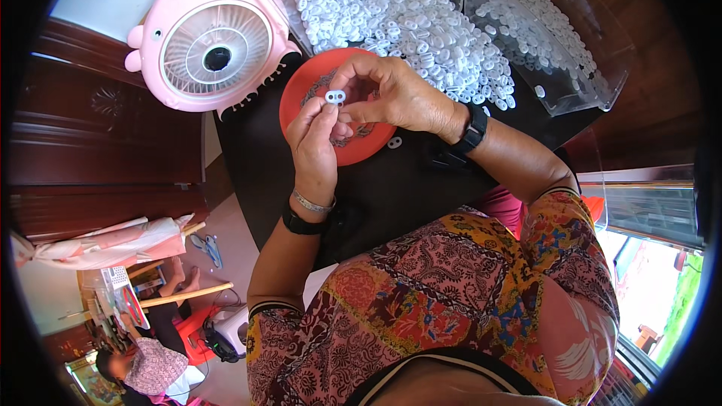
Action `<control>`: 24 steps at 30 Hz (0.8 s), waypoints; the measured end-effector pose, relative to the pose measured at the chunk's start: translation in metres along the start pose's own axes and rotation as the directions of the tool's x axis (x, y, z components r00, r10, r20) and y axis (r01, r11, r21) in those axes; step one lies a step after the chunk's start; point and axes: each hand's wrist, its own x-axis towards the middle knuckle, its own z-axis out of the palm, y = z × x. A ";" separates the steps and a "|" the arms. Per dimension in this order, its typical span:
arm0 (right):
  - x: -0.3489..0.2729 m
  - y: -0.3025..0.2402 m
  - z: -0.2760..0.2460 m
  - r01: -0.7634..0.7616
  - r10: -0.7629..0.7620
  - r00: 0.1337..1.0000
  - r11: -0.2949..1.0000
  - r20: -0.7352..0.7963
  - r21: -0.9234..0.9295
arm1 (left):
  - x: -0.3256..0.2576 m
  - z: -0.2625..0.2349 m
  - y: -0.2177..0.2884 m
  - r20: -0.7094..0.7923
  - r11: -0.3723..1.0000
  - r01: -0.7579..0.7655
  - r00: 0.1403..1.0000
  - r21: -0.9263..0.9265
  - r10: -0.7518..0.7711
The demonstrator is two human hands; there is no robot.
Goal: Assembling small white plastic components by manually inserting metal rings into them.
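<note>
**Small white piece held up over the red bowl**

Your left hand (314, 139) pinches a small white piece (335, 96), oval with two dark holes, between thumb and finger. It is raised above the red bowl (368, 150), its holes facing up toward you. Your right hand (410, 98) comes in from the other side, forefinger arched and thumb close by the piece; you can't tell from this view whether those fingertips grip anything.

Thin greyish bits (310, 94) lie in the bowl, partly hidden by your hands. The bowl sits on the dark table (406, 188), and a loose white piece (395, 143) lies just beside its rim, on your right.

Beyond the bowl spreads a big heap of white pieces (383, 7), with more in the clear box (602, 94) to its right. A pink fan (217, 59) stands to the left of the bowl. Well apart, at lower left, another person (156, 365) is seated.
</note>
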 end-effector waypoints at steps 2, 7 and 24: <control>-0.001 -0.006 -0.002 -0.022 0.022 0.999 1.000 0.029 -0.017 | 0.000 0.003 0.003 -0.010 1.000 0.009 1.000 -0.025 -0.009; 0.000 -0.002 0.001 -0.056 0.057 0.995 0.998 0.084 -0.015 | 0.003 -0.002 0.000 0.016 0.998 0.049 0.999 -0.045 -0.048; -0.006 -0.001 0.008 0.369 -0.445 0.895 0.730 0.009 -0.575 | 0.001 -0.001 -0.007 0.011 0.993 -0.019 1.000 -0.113 0.020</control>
